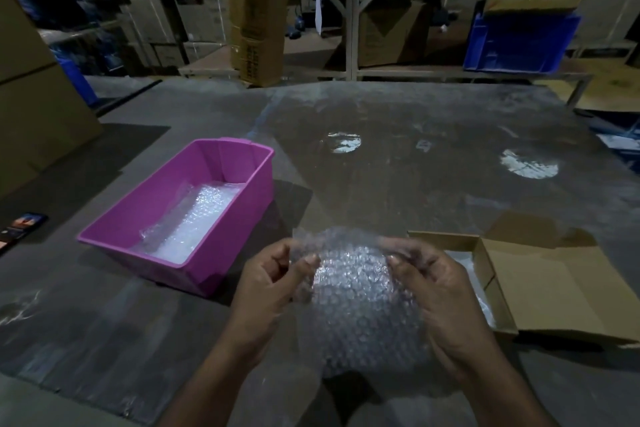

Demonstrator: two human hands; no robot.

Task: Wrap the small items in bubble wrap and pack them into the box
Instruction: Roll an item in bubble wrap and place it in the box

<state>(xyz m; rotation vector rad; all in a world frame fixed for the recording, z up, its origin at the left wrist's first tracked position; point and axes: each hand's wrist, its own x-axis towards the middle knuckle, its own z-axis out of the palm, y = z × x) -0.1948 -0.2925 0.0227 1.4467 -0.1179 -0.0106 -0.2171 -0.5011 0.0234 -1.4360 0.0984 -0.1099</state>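
A sheet of bubble wrap (pixel 356 302) hangs between my hands above the near edge of the table. My left hand (pixel 266 284) pinches its upper left edge. My right hand (pixel 440 295) pinches its upper right edge. I cannot tell whether an item is inside the wrap. An open cardboard box (pixel 540 281) lies on the table at the right, with something pale and plastic along its left inner side. A pink plastic bin (pixel 145 215) stands at the left, holding more bubble wrap (pixel 194 222).
The grey table (pixel 415 163) reaches far ahead, with a clear plastic sheet over its middle. A dark phone-like object (pixel 20 225) lies at the far left. Large cartons stand at the left; a blue crate (pixel 519 42) and shelving stand behind.
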